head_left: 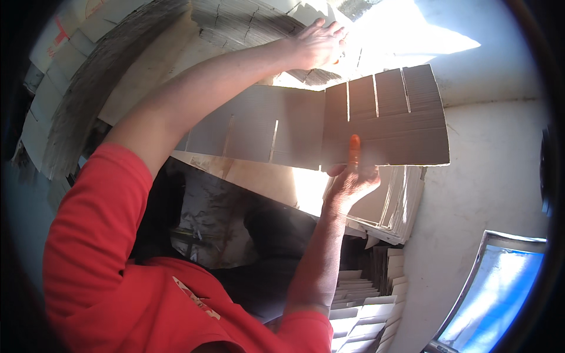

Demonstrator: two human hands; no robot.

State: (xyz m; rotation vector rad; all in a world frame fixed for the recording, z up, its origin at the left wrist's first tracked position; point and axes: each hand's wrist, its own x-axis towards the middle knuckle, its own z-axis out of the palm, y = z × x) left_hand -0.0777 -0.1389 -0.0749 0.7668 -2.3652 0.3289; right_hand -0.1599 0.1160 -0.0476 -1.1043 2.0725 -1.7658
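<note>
Filling the space left of the left hand: long curved stack of grey-white cardboard sheets (pixel 88 97), edges facing the person. Pale, smooth surface (pixel 479 182) takes up the area right of the right hand. Flat, pale tan board (pixel 265 183) runs left and below the right hand.

Main item: slotted grey-brown corrugated cardboard sheet (pixel 388 132), directly above the right hand and below the left hand, extending both ways from the right hand's grip. Vertical line splits it just left of the right hand's upright digit; fold or join, can't tell. Slots cut from the top edge on the right section, from the bottom edge on the left. Left forearm crosses in front of its upper left part.

Pile of tan cardboard pieces (pixel 412 203) sits just below and right of the right hand. Stepped stack of pale cardboard pieces (pixel 368 312) below the right hand, beside that forearm. Glossy blue-and-white panel in a dark frame (pixel 497 294) well off to its lower right.

Right hand (pixel 353 179): clamped on the sheet's lower edge, one orange-tipped digit flat on the near face, others partly hidden. Left hand (pixel 321 46): partly open, fingers spread a little; underside hidden, can't tell what it touches.
</note>
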